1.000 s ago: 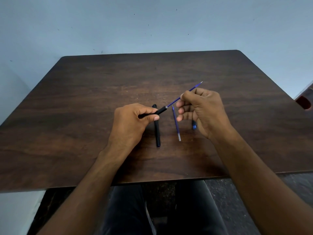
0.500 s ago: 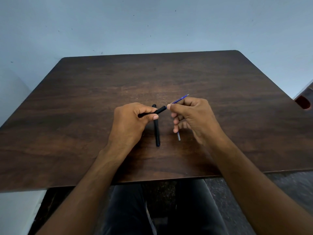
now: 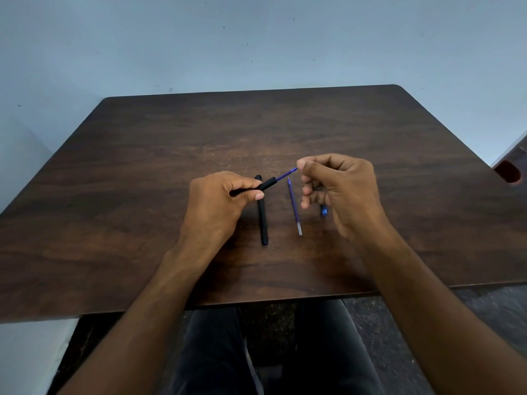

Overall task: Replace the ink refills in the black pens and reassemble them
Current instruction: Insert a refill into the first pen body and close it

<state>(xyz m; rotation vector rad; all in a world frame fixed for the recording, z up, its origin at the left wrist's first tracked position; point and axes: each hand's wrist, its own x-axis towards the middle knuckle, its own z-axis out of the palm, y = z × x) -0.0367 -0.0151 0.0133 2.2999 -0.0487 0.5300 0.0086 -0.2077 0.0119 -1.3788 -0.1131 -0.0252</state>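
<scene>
I see both hands raised a little over the dark wooden table [image 3: 142, 195], near the middle of the frame. My left hand [image 3: 216, 206] curls round a black pen barrel [image 3: 266, 185], thumb and forefinger clamping it so that its open end points up and to the right. A blue refill [image 3: 285, 175] sticks out of that open end, and my right hand [image 3: 342, 189] pinches the refill's far tip between thumb and forefinger; the other right fingers are loosely curled below.

Under the hands, a second black pen [image 3: 263, 220] lies flat on the table, running from just behind the held barrel down toward the lower centre; its upper part is crossed and partly hidden by my left thumb and the barrel. Just right of it, apart from it, a loose blue refill [image 3: 294, 208] lies almost parallel, its pale end nearest me. Further right, a small blue piece [image 3: 324, 210] shows at the edge of my right palm; most of it is hidden by the hand, so I cannot tell what it is.

A pale blue wall [image 3: 256, 38] fills the top of the frame. At the right edge, a reddish-brown object [image 3: 509, 172] pokes in. Dark trousers [image 3: 285, 352] show at the bottom centre.
</scene>
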